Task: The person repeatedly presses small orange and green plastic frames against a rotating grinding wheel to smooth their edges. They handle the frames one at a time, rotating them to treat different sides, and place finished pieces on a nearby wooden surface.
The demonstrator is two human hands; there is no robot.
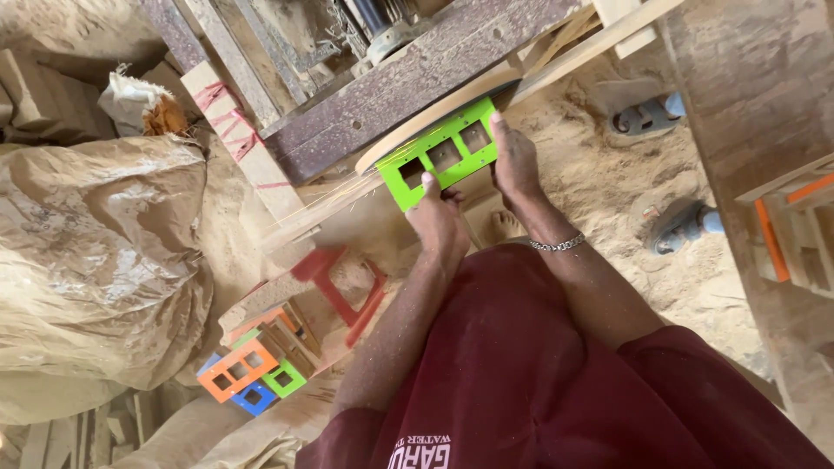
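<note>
Green frame (443, 155) with three square openings gripped firmly at both ends by left hand (437, 219) and right hand (514, 163), pressed against sanding disc (434, 117); openings empty.

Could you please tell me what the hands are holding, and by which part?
Both hands, left and right, grip a flat green rectangular panel with three square cut-outs by its opposite short ends.

Bright daylight, soft shadows, slight blur
</note>
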